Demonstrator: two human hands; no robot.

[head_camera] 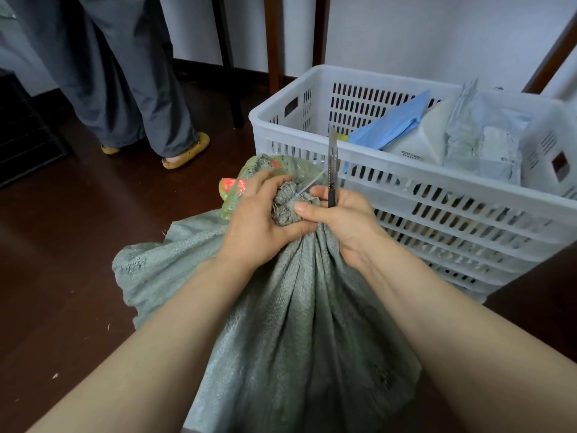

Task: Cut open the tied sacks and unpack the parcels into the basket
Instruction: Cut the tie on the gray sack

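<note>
Dark floor [62, 260]; sack neck [285, 200] between left hand [253, 220] fingers [268, 182], right hand [340, 220] with knife [332, 164]

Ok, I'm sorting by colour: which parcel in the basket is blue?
The flat blue parcel leaning at the left end of the basket, just behind the knife; the white parcel and pale grey parcels lie to its right.
</note>
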